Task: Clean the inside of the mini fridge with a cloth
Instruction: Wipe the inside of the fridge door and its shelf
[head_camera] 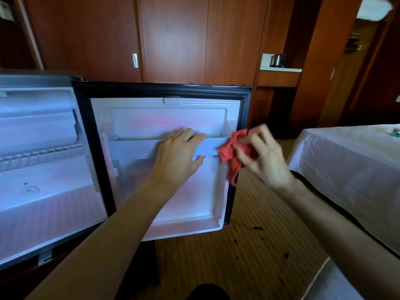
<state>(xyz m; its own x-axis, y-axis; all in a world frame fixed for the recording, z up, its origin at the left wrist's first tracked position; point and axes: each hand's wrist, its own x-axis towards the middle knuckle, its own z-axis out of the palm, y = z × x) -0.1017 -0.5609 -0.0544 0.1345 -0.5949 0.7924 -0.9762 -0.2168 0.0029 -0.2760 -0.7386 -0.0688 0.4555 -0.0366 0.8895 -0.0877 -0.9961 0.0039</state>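
At nine o'clock in the view the white plastic cabinet of the mini fridge (43,191) stands open, with one white wire shelf (41,158) across it. At the centre hangs the one open fridge door with its white inner liner and black gasket (138,118), and across it runs a single pale plastic door shelf rail (134,148).

The left hand (177,156) lies on that rail just right of centre, fingers curled over its top edge and thumb under it, gripping it rather than spread flat. At three o'clock of this hand the right hand (262,156) pinches a crumpled red cloth (231,154) between thumb and bunched fingertips; the cloth touches the rail's right end and a tail of it hangs down past the door edge.

The step in hand looks like wiping the door shelf while the other hand steadies it. Next, the cloth probably has to travel along the rail toward nine o'clock, so the steadying hand must lift or shift clear; the cabinet interior seems yet to be wiped.

Count: two hands, one cloth, one door, one rail, one wire shelf.
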